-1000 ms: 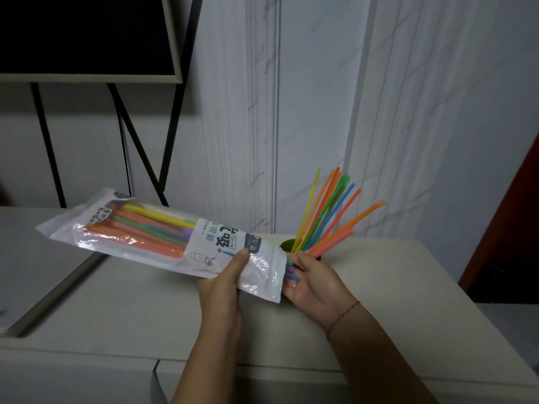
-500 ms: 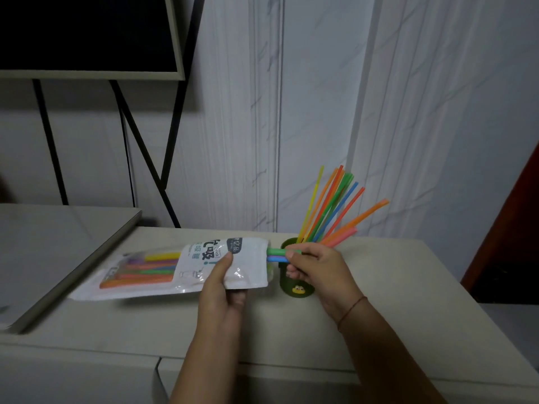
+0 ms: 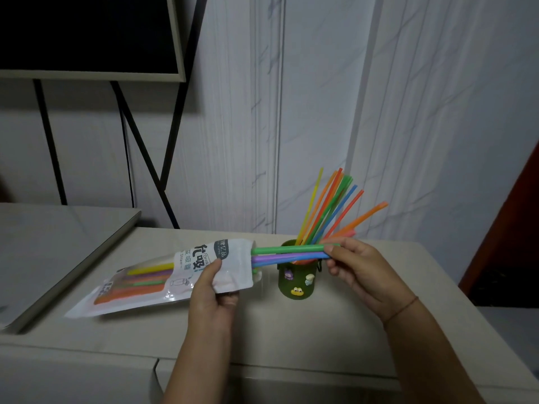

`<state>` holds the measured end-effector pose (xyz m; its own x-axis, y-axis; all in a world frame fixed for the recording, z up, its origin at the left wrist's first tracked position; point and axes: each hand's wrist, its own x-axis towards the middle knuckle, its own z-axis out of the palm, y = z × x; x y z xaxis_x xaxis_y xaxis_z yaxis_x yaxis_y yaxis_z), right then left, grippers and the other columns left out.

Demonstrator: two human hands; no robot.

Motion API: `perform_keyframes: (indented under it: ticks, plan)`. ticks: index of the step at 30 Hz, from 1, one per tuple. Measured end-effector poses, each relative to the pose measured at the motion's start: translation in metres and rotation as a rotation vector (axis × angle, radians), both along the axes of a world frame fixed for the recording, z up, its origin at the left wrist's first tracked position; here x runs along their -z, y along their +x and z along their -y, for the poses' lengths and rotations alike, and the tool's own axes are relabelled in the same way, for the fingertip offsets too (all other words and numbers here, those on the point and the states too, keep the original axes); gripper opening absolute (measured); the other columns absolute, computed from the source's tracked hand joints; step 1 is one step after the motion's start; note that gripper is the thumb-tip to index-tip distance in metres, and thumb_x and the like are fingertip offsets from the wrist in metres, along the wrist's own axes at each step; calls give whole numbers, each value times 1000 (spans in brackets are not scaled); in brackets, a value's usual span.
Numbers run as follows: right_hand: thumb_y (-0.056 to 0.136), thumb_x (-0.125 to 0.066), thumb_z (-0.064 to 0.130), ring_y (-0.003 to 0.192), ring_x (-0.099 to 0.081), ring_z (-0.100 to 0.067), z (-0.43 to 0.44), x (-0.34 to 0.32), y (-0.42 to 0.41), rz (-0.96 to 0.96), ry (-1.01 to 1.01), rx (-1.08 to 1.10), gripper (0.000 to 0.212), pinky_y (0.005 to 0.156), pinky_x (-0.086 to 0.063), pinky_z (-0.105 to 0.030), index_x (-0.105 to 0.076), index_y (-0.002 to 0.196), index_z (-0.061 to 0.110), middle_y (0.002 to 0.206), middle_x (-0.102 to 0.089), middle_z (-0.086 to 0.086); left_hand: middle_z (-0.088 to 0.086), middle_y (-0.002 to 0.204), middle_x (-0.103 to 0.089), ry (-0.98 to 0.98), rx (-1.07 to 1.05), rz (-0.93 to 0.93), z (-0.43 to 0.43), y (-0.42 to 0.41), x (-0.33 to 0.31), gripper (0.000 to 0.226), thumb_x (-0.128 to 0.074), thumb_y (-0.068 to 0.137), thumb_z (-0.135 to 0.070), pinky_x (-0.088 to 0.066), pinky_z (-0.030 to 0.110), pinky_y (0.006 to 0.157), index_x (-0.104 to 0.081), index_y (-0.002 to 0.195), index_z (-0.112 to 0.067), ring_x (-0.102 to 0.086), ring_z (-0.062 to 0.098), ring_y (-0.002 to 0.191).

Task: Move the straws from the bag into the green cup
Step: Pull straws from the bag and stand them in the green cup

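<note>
The job looks about half done. A fan of straws [image 3: 329, 211] stands in the cup [image 3: 296, 282], right of centre on the desk [image 3: 320, 339], leaning up and to the right. The bag [image 3: 151, 284] lies left of the cup, with its sealed end down at the desk and its mouth raised toward the cup. Yellow, purple, green and orange straws show through its clear half, so a good share is left to move. A small bunch [image 3: 287, 253] of green, purple and blue is partway out of the mouth. It runs level across the cup's top and is not yet in it.

The left hand [image 3: 215, 287] rises from the bottom centre and grips the bag near its mouth, thumb on the printed panel and fingers curled beneath. The right hand [image 3: 358, 266], right of the cup, pinches the bunch's free end between thumb and curled fingers. The bunch likely has to clear the bag and tip upright before it can drop in.
</note>
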<state>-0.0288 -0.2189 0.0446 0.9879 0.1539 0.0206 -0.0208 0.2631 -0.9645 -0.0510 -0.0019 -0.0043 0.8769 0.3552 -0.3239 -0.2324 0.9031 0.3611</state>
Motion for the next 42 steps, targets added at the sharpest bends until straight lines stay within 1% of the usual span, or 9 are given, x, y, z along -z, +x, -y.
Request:
perform_keyframes:
  ticks: [8, 11, 17, 20, 23, 29, 34, 38, 42]
  plan:
    - [87, -56, 7, 53, -50, -8, -36, 7, 3, -175, 550, 17, 8, 45, -45, -15, -62, 88, 3, 73, -55, -7, 4, 97, -70, 3, -11, -6, 9, -1, -3, 26, -57, 85, 5, -57, 42, 67, -58, 99, -17, -66, 19, 95]
    - [84, -59, 7, 60, -53, -8, -43, 7, 1, -185, 643, 4, 8, 49, -47, -14, -63, 90, 4, 79, -58, -7, 3, 87, -74, 2, -3, -4, 10, -1, -3, 26, -57, 85, 5, -56, 44, 69, -59, 99, -17, -67, 18, 95]
    - [88, -53, -1, 60, -49, -9, -64, 17, -5, -72, 367, -24, 12, 53, -47, -15, -64, 93, 2, 77, -55, -8, 7, 99, -70, 1, 32, -18, 21, -4, -7, 26, -59, 85, 5, -55, 47, 68, -59, 100, -17, -67, 22, 95]
    - [86, -58, 1, 61, -50, -10, -72, 20, -6, -20, 259, 23, 11, 55, -48, -16, -64, 95, 0, 78, -58, -8, 5, 89, -74, -1, 40, -26, 25, -4, -6, 26, -60, 84, 4, -57, 44, 68, -60, 100, -17, -68, 21, 92]
    - [85, -63, 8, 57, -53, -9, -68, 20, -5, 31, 160, 68, 10, 58, -50, -21, -66, 93, 3, 66, -59, -2, 3, 85, -76, -9, 22, -18, 21, -3, -6, 25, -60, 84, 4, -59, 40, 67, -61, 98, -17, -69, 18, 88]
    - [82, -68, 16, 53, -52, -14, -42, 18, 4, 15, 113, 176, 13, 59, -49, -28, -64, 75, 6, 49, -55, 1, 3, 97, -72, -27, -21, -12, 7, -1, -4, 24, -63, 85, -1, -60, 35, 59, -60, 102, -18, -70, 14, 87]
    - [84, -65, 10, 46, -51, -7, -14, 5, 7, 48, 143, 300, 9, 48, -49, -17, -63, 83, 1, 55, -53, -2, -2, 71, -75, -18, -38, -28, 1, -2, -2, 22, -64, 85, -2, -58, 29, 50, -59, 98, -18, -72, 10, 63]
    - [83, -67, 11, 45, -51, -6, 11, 3, 11, 91, 85, 423, 10, 48, -49, -14, -66, 86, 1, 58, -55, -3, -3, 70, -75, 0, -31, -35, 1, -1, -1, 22, -64, 84, -2, -60, 31, 59, -61, 98, -19, -72, 10, 67]
    - [81, -69, 11, 42, -54, -4, 27, 8, 17, 118, 20, 522, 10, 47, -50, -13, -68, 86, 3, 48, -60, 2, -1, 77, -75, -7, -30, -44, 4, -1, -2, 23, -65, 83, -1, -60, 31, 59, -60, 97, -19, -71, 12, 76]
